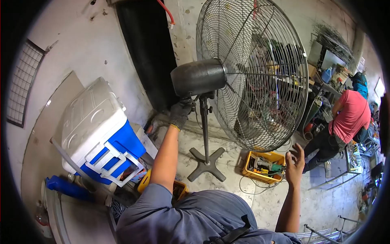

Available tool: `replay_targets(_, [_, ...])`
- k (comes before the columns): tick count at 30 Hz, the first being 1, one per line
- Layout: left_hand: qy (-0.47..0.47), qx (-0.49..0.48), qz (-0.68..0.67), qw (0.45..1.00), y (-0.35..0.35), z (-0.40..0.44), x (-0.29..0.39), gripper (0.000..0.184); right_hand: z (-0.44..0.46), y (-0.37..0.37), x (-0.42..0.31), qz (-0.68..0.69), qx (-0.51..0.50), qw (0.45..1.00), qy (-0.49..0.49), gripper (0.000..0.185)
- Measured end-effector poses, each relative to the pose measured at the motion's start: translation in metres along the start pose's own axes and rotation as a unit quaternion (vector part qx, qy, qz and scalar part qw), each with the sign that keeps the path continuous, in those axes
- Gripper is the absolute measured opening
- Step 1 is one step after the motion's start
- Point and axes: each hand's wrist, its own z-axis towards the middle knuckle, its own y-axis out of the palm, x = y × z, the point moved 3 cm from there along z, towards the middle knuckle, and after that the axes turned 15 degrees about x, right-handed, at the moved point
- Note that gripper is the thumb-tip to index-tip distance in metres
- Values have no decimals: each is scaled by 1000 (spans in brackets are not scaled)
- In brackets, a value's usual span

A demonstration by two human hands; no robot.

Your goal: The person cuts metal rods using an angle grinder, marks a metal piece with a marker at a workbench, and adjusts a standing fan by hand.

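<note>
A large black pedestal fan (198, 77) stands before me, its round wire cage (260, 81) facing right and its pole (204, 134) rising from a cross-shaped foot (207, 164). My left hand (180, 112), in a dark glove, is closed at the underside of the motor housing, beside the top of the pole. Its fingertips are partly hidden there. Bare and raised, my right hand (295, 164) has its fingers apart and holds nothing. Behind it, a yellow crate (254, 175) of tools, with a green-ended power tool (277, 167), sits on the floor.
At left is a blue and white cooler (118, 142) with a grey lid. A person in a red shirt (352, 116) bends over a cluttered workbench at right. A cable (243, 189) loops on the floor by the crate. Metal frames (329, 234) lie at lower right.
</note>
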Motion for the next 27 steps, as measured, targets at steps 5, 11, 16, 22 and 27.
replay_targets(5, [21, 36, -103, 994, 9, 3, -28, 26, -49, 3, 101, -112, -27, 990, 80, 53])
replay_targets(11, [-105, -36, -205, 973, 7, -11, 12, 34, -137, -24, 225, -289, -132, 928, 196, 72])
replay_targets(16, [-82, -5, -142, 986, 13, 5, -40, 22, -234, -78, 335, -444, -175, 846, 238, 75])
replay_targets(22, [-88, -49, -167, 981, 7, -4, -36, 26, -316, -139, 321, -427, -258, 676, 542, 66])
replay_targets(27, [-24, 51, -201, 978, 5, -7, -11, 21, -335, -158, 289, -418, -237, 637, 602, 65])
